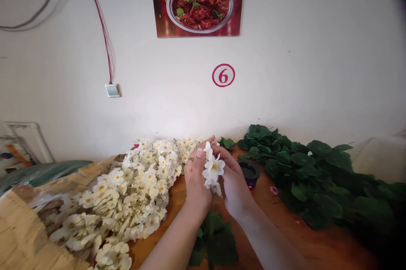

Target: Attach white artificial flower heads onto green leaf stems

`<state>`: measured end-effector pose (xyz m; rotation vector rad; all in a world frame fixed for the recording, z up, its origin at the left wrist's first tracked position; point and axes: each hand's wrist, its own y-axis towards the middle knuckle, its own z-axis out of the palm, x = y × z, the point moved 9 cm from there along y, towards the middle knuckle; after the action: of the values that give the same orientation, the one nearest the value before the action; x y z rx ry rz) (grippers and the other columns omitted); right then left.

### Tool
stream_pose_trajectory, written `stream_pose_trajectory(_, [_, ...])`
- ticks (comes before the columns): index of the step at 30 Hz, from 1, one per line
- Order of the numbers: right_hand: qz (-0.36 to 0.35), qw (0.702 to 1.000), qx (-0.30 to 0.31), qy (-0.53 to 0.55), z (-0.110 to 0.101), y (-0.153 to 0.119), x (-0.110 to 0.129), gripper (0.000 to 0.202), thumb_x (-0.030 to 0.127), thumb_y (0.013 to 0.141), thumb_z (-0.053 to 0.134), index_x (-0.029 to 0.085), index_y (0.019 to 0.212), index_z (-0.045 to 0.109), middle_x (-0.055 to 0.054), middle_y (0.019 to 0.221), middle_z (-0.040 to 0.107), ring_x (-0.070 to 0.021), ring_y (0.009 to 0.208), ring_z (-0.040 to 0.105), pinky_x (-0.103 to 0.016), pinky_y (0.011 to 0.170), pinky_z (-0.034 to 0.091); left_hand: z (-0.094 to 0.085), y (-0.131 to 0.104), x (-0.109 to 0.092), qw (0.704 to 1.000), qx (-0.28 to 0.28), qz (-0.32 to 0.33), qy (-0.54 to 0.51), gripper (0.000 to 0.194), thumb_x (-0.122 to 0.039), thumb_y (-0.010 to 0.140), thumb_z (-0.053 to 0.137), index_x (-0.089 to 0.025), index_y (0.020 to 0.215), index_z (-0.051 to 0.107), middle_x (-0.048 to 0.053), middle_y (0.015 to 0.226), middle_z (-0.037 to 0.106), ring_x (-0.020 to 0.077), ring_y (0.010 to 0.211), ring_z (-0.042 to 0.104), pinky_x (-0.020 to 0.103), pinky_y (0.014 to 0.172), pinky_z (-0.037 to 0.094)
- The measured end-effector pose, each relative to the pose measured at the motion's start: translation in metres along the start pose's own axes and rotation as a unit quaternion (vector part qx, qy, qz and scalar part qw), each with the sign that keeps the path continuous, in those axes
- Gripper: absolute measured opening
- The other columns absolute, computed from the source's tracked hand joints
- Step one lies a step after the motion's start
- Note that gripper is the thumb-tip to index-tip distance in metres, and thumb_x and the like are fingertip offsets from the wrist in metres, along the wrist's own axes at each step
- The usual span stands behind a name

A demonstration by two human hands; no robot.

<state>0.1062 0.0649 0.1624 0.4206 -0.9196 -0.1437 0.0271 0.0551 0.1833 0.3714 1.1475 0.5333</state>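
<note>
Between my two hands is a small bunch of white artificial flowers (pixel 213 169) with yellow-orange centres. My left hand (pixel 197 181) closes on it from the left, thumb upright against the petals. From the other side my right hand (pixel 233 181) curls around the same bunch, its fingertips partly hidden behind the flowers. Below the hands, green artificial leaves (pixel 222 240) lie on the wooden table (pixel 174 210), between my forearms. A thin stem seems to run from the bunch down toward these leaves; whether they are joined I cannot tell.
A large heap of white artificial flowers (pixel 146 181) covers the left side, beside torn brown paper (pixel 28 227). Piled green leaves (pixel 311 177) fill the right. A small dark round pot (pixel 249 172) with a red light stands right of my hands. The wall (pixel 158 92) rises behind.
</note>
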Motion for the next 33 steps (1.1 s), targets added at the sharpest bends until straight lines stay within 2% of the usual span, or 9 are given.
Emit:
stream_pose_trajectory(5, [-0.006, 1.0, -0.01, -0.007, -0.005, 0.001, 0.011, 0.014, 0.024, 0.07, 0.072, 0.021, 0.081, 0.064, 0.005, 0.068, 0.058, -0.0095, 0.059, 0.048, -0.021, 0.055, 0.037, 0.005, 0.0, 0.004, 0.999, 0.027, -0.027, -0.03, 0.042, -0.041, 0.09, 0.048, -0.013, 0.113, 0.07, 0.011, 0.118, 0.068, 0.0256, 0.113, 0.062, 0.035, 0.097, 0.049])
stream_pose_trajectory(9, [-0.025, 0.999, -0.046, 0.001, -0.009, -0.003, 0.018, 0.013, 0.03, 0.075, 0.069, 0.021, 0.077, 0.061, 0.005, 0.066, 0.055, -0.009, 0.057, 0.045, -0.021, 0.055, 0.038, 0.003, -0.002, 0.009, 0.998, 0.012, -0.021, -0.059, 0.04, -0.041, 0.09, 0.052, -0.018, 0.119, 0.067, 0.009, 0.123, 0.066, 0.0241, 0.117, 0.06, 0.034, 0.099, 0.048])
stream_pose_trajectory(13, [-0.015, 0.994, -0.105, 0.022, -0.015, -0.007, 0.008, 0.017, 0.034, 0.074, 0.071, 0.022, 0.079, 0.059, 0.005, 0.069, 0.059, -0.0096, 0.055, 0.048, -0.022, 0.054, 0.04, 0.004, -0.005, 0.01, 0.997, 0.018, -0.005, -0.08, 0.047, -0.039, 0.092, 0.05, -0.027, 0.138, 0.05, 0.007, 0.137, 0.056, 0.0221, 0.128, 0.051, 0.035, 0.104, 0.045])
stream_pose_trajectory(15, [-0.011, 0.991, -0.125, 0.039, -0.014, -0.011, 0.001, 0.019, 0.034, 0.074, 0.072, 0.023, 0.084, 0.06, 0.005, 0.071, 0.061, -0.0093, 0.055, 0.048, -0.022, 0.054, 0.041, 0.001, -0.006, 0.005, 0.997, 0.005, 0.023, -0.075, 0.045, -0.036, 0.093, 0.05, -0.031, 0.138, 0.048, 0.004, 0.141, 0.052, 0.0207, 0.132, 0.046, 0.035, 0.108, 0.041])
stream_pose_trajectory(17, [-0.011, 0.99, -0.131, 0.056, -0.011, -0.014, -0.005, 0.02, 0.035, 0.074, 0.071, 0.023, 0.084, 0.059, 0.005, 0.07, 0.06, -0.0093, 0.055, 0.049, -0.022, 0.054, 0.042, -0.003, -0.007, -0.001, 0.997, -0.014, 0.057, -0.048, 0.038, -0.034, 0.093, 0.051, -0.031, 0.13, 0.057, 0.003, 0.143, 0.05, 0.0203, 0.135, 0.042, 0.036, 0.112, 0.037])
stream_pose_trajectory(20, [-0.014, 0.99, -0.124, 0.07, -0.004, -0.018, -0.009, 0.018, 0.035, 0.076, 0.069, 0.023, 0.08, 0.057, 0.004, 0.072, 0.061, -0.0105, 0.06, 0.054, -0.023, 0.057, 0.044, -0.006, -0.008, -0.009, 0.995, -0.018, 0.102, 0.004, 0.025, -0.034, 0.093, 0.051, -0.027, 0.107, 0.071, 0.003, 0.14, 0.053, 0.0222, 0.133, 0.045, 0.041, 0.113, 0.036])
stream_pose_trajectory(24, [-0.02, 0.991, -0.123, 0.051, -0.003, -0.021, -0.01, 0.017, 0.036, 0.077, 0.066, 0.023, 0.085, 0.059, 0.0, 0.082, 0.066, -0.0144, 0.072, 0.06, -0.025, 0.06, 0.046, -0.003, -0.01, -0.016, 0.99, 0.008, 0.14, 0.031, 0.021, -0.031, 0.092, 0.054, -0.022, 0.092, 0.073, 0.007, 0.12, 0.068, 0.0237, 0.122, 0.056, 0.046, 0.11, 0.038])
stream_pose_trajectory(28, [-0.042, 0.99, -0.13, 0.028, -0.007, -0.021, -0.006, 0.019, 0.034, 0.074, 0.068, 0.023, 0.088, 0.061, 0.001, 0.08, 0.066, -0.0165, 0.08, 0.062, -0.025, 0.064, 0.047, 0.001, -0.01, -0.011, 0.992, 0.024, 0.125, 0.018, 0.011, -0.03, 0.083, 0.066, -0.02, 0.083, 0.071, 0.008, 0.104, 0.073, 0.025, 0.105, 0.066, 0.044, 0.096, 0.05])
stream_pose_trajectory(33, [0.005, 0.989, -0.12, 0.086, -0.002, -0.016, -0.01, 0.022, 0.043, 0.077, 0.064, 0.024, 0.089, 0.061, 0.001, 0.082, 0.064, -0.0153, 0.074, 0.06, -0.026, 0.062, 0.046, -0.007, -0.005, -0.006, 0.994, -0.002, 0.098, 0.049, 0.018, -0.034, 0.086, 0.062, -0.019, 0.082, 0.072, 0.008, 0.097, 0.075, 0.0227, 0.093, 0.07, 0.037, 0.085, 0.056])
